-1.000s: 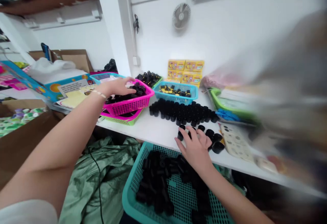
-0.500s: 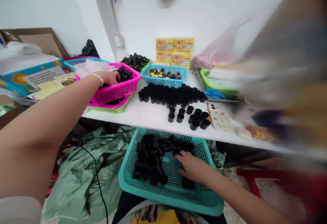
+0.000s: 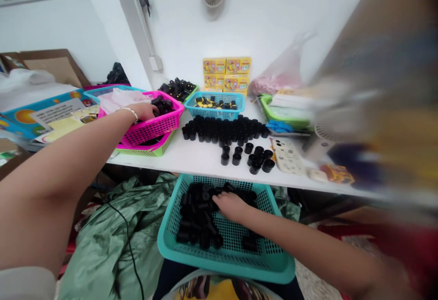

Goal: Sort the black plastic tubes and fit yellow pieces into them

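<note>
My left hand (image 3: 145, 111) reaches into a pink basket (image 3: 150, 132) on the table's left side. Its fingertips go in among small black parts (image 3: 163, 104) and are mostly hidden. A teal basket (image 3: 224, 263) rests on my lap, holding loose black cylinders (image 3: 195, 218) heaped mostly toward its left and back. Inside it, my right hand (image 3: 232, 206) has its fingers curled down at the edge of that heap, closed on a black cylinder that they largely cover. On the table behind, many black cylinders (image 3: 226, 128) stand upright close together, with several more (image 3: 262, 157) nearer the front edge.
A blue basket (image 3: 214, 110) of black and yellow pieces stands before stacked yellow boxes (image 3: 226, 74). To the right are a green basket (image 3: 284, 113), a phone (image 3: 288, 156) and a blurred large shape. Green sacking (image 3: 137, 231) and a black cable (image 3: 127, 231) lie below left.
My right hand has moved left and slightly back within the teal basket, its fingers now curled onto the heap. My left hand stays in the pink basket. The view has tilted up slightly.
</note>
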{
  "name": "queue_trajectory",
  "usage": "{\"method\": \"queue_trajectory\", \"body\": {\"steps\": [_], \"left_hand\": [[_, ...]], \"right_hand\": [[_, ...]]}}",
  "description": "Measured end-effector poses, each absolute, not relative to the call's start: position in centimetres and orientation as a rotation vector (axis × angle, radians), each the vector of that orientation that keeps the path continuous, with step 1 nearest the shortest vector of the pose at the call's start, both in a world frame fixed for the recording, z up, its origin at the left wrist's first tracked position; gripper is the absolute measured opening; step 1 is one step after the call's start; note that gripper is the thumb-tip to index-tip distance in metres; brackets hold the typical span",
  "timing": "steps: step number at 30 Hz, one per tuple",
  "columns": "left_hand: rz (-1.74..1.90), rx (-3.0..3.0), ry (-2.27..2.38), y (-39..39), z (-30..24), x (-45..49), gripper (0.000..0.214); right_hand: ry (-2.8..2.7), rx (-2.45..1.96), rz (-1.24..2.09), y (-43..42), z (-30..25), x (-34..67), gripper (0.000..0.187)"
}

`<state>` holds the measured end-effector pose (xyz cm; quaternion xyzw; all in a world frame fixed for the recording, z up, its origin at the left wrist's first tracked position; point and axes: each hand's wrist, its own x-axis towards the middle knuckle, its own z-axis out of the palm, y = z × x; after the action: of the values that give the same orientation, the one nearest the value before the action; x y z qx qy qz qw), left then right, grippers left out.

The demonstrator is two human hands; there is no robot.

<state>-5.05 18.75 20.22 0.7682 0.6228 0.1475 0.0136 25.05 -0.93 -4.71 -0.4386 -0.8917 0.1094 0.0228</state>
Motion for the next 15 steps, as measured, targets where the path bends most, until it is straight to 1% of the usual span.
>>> {"method": "queue_trajectory", "body": {"steps": [3, 6, 8, 10, 12, 15], "left_hand": [[0.340, 2.360, 1.992, 19.1, 21.2, -4.9, 0.036], [0.385, 2.312, 2.076, 19.3, 22.3, -5.2, 0.030], [0.467, 2.275, 2.114, 18.8, 22.9, -5.6, 0.028], [0.603, 2.219, 2.136, 17.7, 23.5, -6.0, 0.030], [0.789, 2.162, 2.126, 16.1, 24.1, -6.1, 0.038], [1.165, 2.039, 1.957, 13.3, 24.9, -5.4, 0.048]], "right_hand": [[-2.729, -1.366, 0.344, -1.1, -3.5, 25.8, 0.028], [-2.670, -1.371, 0.383, -1.7, -1.3, 27.2, 0.030], [-2.566, -1.365, 0.485, -2.4, 0.3, 28.1, 0.030], [-2.401, -1.367, 0.623, -3.2, 1.7, 28.8, 0.032], [-2.234, -1.377, 0.730, -3.9, 2.9, 29.4, 0.032], [-2.015, -1.351, 0.810, -4.6, 4.1, 29.9, 0.033]]}}
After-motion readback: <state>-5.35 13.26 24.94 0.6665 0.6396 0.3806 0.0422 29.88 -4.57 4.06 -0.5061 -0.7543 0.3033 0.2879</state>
